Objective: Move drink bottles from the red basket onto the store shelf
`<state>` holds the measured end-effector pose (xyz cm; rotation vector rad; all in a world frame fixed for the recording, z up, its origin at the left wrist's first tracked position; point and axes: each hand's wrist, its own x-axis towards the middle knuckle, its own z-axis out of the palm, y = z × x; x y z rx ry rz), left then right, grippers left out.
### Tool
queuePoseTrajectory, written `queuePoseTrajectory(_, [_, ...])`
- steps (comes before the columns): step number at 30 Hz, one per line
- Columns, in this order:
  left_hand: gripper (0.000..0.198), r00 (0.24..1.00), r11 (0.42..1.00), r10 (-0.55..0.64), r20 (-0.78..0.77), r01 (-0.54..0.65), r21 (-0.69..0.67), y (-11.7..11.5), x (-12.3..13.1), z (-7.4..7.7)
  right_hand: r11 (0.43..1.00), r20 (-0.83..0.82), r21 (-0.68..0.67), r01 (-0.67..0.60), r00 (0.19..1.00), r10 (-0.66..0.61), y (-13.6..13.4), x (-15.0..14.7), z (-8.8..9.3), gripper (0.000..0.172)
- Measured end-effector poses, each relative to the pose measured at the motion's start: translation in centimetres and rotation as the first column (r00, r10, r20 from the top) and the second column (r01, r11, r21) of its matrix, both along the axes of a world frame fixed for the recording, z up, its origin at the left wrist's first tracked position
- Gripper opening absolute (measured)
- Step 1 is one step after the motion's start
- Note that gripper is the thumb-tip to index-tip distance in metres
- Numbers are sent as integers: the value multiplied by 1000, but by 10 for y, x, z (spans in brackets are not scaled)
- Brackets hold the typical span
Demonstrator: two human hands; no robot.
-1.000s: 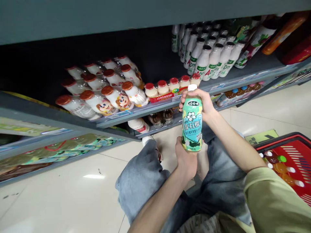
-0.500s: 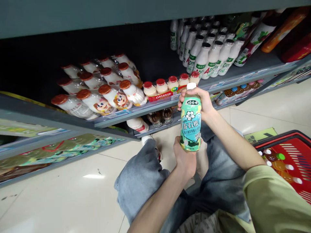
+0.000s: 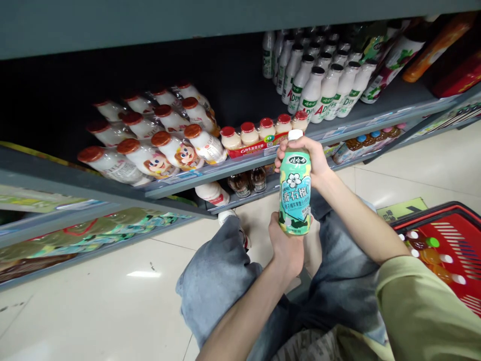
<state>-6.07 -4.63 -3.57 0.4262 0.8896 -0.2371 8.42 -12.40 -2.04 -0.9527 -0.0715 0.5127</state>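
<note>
At left, orange-capped bottles [image 3: 188,156] stand on the shelf [image 3: 165,189]. Your left hand [image 3: 286,245] closes around the base of the green bottle [image 3: 295,193], held before the shelf; your right hand [image 3: 316,156] curls round its upper part. Rightmost sits a red basket [image 3: 468,235].

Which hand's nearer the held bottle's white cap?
Right: the right hand grips the upper part of the green bottle, just below the white cap; the left hand holds the bottle's lower end, farther away.

The bottle [image 3: 295,195] is green with yellow patches.
</note>
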Motion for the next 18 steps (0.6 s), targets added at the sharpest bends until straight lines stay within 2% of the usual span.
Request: queuePoseTrajectory(18, [31, 999, 999, -9, 31, 7, 43, 0, -1, -4, 1000, 1, -14, 2, 1000, -2, -1, -1, 2, 18])
